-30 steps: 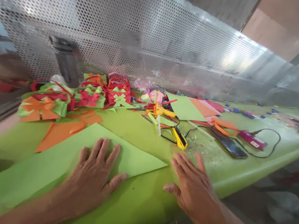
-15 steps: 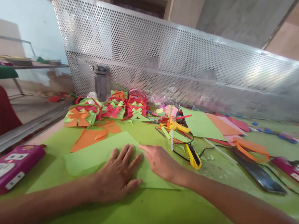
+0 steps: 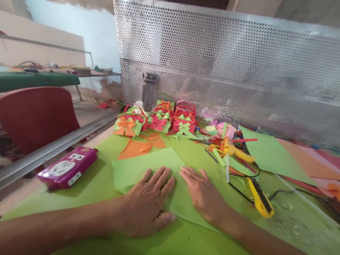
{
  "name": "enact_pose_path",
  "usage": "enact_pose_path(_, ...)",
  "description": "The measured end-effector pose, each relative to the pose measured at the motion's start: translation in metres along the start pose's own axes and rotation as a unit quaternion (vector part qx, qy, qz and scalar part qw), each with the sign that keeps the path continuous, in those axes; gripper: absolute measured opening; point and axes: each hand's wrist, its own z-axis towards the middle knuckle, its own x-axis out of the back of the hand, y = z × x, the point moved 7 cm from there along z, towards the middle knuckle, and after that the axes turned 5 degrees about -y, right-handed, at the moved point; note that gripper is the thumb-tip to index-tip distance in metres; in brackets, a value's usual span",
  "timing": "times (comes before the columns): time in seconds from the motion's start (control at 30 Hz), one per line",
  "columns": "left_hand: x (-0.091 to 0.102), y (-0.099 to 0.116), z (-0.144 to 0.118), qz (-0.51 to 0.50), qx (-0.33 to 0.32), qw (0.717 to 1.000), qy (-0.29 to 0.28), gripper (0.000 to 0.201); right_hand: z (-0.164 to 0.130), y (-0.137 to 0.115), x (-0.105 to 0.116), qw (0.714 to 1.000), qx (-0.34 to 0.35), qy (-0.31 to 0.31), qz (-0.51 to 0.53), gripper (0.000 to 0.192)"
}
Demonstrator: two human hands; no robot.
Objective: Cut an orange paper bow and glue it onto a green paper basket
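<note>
Pressing flat with fingers spread, the left hand (image 3: 145, 204) and right hand (image 3: 203, 195) grasp nothing and lie side by side on the green paper sheet (image 3: 145, 167). Right of the sheet lies a yellow cutter (image 3: 260, 197); beyond it, paper baskets (image 3: 158, 120).

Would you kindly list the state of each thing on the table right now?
Green sheet: flat, pressed under both hands.
Left hand: open, palm down.
Right hand: open, palm down.
Yellow knife: lying untouched.
Power strip: at table edge, nothing plugged in.
</note>
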Motion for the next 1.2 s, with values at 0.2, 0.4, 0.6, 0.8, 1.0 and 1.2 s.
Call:
enact_pose_path(0.2,-0.009,-0.029,-0.037,0.035,0.024,0.997,0.057,0.082,-0.001,0.001,-0.001,1.000,0.004,0.008,-0.012,0.065)
enact_pose_path(0.4,-0.021,-0.049,-0.075,0.129,0.013,0.974,0.185,0.087,-0.002,-0.002,0.003,1.000,0.002,0.007,-0.007,0.061)
enact_pose_path(0.6,-0.029,-0.071,-0.105,0.202,0.049,0.948,0.242,0.092,-0.003,-0.005,0.006,1.000,0.001,0.005,0.001,0.063)
enact_pose_path(0.8,0.017,-0.036,-0.080,0.202,0.039,0.918,0.338,0.079,-0.002,-0.006,0.009,1.000,-0.010,0.004,0.018,0.063)
enact_pose_path(1.0,0.023,0.007,0.021,0.013,0.012,0.996,0.088,0.065,-0.002,-0.010,0.015,0.999,-0.004,0.027,0.043,0.056)
enact_pose_path(1.2,0.004,0.002,0.041,-0.019,-0.037,0.995,0.096,0.072,-0.001,-0.007,0.013,0.998,0.004,0.038,0.050,0.058)
